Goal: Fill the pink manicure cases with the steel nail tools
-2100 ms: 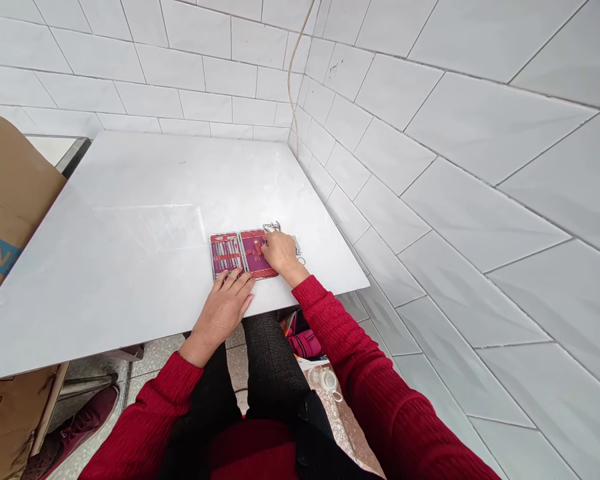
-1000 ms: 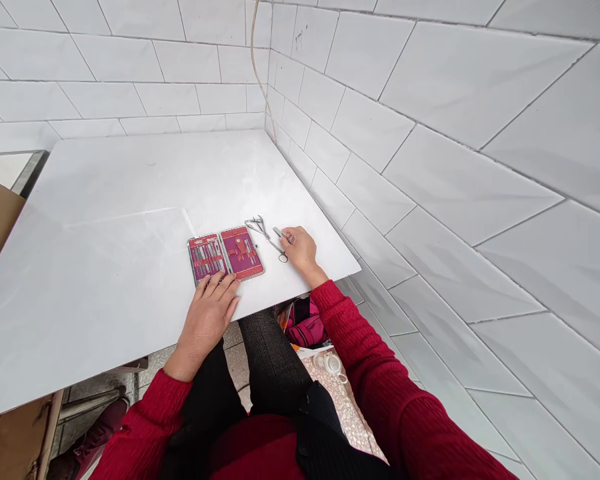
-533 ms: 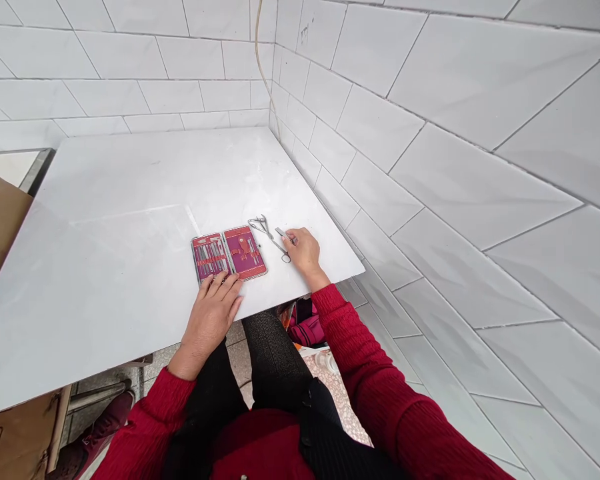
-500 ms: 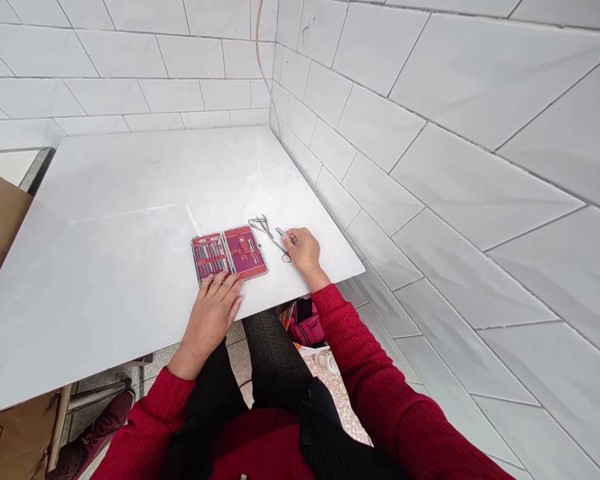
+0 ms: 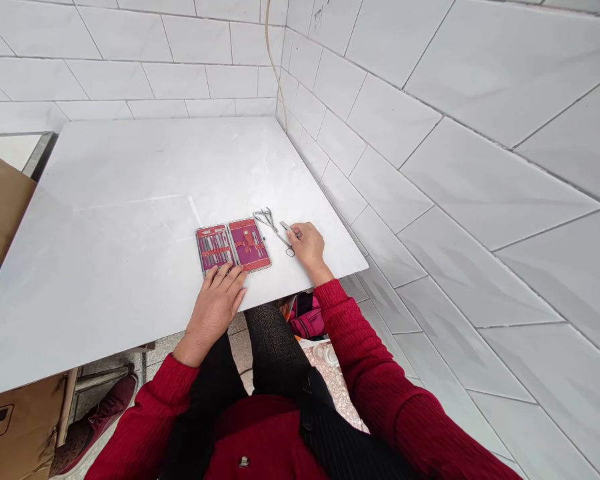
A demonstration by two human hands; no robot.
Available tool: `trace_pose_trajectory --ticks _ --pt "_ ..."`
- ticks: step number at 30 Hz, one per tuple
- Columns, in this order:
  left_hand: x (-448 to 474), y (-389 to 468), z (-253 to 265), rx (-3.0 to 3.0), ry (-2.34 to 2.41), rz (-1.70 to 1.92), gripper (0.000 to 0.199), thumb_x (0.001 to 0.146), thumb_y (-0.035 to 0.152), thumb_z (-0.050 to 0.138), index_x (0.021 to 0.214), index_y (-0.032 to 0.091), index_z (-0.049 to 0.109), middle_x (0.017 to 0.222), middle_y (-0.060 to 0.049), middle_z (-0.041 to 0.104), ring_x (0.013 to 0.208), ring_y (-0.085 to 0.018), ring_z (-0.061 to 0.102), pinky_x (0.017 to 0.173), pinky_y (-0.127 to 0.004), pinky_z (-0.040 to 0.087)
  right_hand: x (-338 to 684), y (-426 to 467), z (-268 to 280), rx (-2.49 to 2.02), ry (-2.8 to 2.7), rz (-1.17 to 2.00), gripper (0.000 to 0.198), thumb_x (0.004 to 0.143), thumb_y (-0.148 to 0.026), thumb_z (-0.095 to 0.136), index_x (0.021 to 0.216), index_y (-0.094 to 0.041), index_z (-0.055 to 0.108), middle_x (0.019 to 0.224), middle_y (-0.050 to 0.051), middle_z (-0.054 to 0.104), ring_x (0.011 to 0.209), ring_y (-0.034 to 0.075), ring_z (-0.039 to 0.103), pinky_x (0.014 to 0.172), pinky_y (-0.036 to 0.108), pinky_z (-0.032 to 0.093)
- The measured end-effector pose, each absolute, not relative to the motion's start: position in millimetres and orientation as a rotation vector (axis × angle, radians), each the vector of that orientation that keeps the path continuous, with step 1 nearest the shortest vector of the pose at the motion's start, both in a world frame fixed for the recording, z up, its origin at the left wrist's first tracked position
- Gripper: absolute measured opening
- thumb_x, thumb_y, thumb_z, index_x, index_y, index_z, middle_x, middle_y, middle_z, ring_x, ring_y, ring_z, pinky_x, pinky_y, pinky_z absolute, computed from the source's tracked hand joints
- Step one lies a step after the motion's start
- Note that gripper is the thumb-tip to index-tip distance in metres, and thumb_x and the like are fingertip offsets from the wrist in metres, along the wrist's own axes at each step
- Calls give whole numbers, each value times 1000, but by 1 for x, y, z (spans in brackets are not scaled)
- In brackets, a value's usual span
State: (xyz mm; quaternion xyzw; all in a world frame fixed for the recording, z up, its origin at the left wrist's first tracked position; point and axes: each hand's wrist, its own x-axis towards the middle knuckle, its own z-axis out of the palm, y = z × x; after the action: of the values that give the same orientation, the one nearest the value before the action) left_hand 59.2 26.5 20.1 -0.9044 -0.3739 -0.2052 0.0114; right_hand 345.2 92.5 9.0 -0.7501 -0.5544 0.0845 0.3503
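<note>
Left hand (image 5: 214, 303): palm down, my fingers laid flat across the near edge of the case, slightly parted and clamped on nothing I can see.
Right hand (image 5: 310, 247): thumb and fingertips pinched on a small silver tool (image 5: 285, 228); its flat end pokes out, and my grip hides the rest.
Case (image 5: 254, 262): unfolded on the table near the front edge; I see a row of silver tools (image 5: 215, 247) under a red strap in its left half, and an orange-red piece (image 5: 249, 237) with thin tools strapped into the purple right half.
Nippers (image 5: 267, 218): lying just beyond the case's right side, handles toward me.
Ring-ended shank (image 5: 282, 237): between case and right hand; I cannot tell whether it is separate from the nippers.
Table (image 5: 130, 253): white, pushed up near tiled walls (image 5: 480, 173), with a pale cable (image 5: 271, 57) hanging in the corner.
Below: on my camera's left, a carton (image 5: 25, 420) and a maroon shoe (image 5: 107, 407); toward the right, a pink bag (image 5: 307, 325).
</note>
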Motion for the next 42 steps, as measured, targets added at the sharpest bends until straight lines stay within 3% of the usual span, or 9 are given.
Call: trace_pose_trajectory --ticks 19,28,34,39,42 --pt "59 26 19 -2797 -1158 -636 38 107 28 45 136 17 66 143 -12 67 138 -34 56 119 -57 41 343 91 9 -1941 -1419 218 20 95 -30 62 107 -20 75 107 7 71 94 21 65 80 32 48" --pt "58 26 19 -2794 -1143 -629 38 107 27 46 137 17 66 145 -11 66 139 -33 56 119 -56 41 344 89 12 -1949 -1456 259 25 94 -31 63 113 -19 75 110 7 70 85 20 63 79 33 50" --pt "58 26 18 -2791 -1142 -651 38 107 26 44 136 17 67 143 -11 67 138 -34 57 119 -57 42 344 93 35 -2052 -1568 228 24 95 -31 65 115 -21 74 121 8 68 93 20 65 82 33 50" --pt "58 27 18 -2815 -1158 -677 38 106 26 45 137 18 67 143 -12 67 139 -34 57 120 -57 41 327 114 62 -2139 -1701 248 19 98 -36 63 107 -22 74 116 6 72 104 22 67 81 31 49" --pt "58 26 18 -2808 -1159 -662 38 107 26 45 136 17 67 145 -11 66 139 -34 57 120 -57 41 315 132 69 -2191 -1724 316 28 98 -43 65 116 -22 71 112 5 75 101 22 69 80 31 49"
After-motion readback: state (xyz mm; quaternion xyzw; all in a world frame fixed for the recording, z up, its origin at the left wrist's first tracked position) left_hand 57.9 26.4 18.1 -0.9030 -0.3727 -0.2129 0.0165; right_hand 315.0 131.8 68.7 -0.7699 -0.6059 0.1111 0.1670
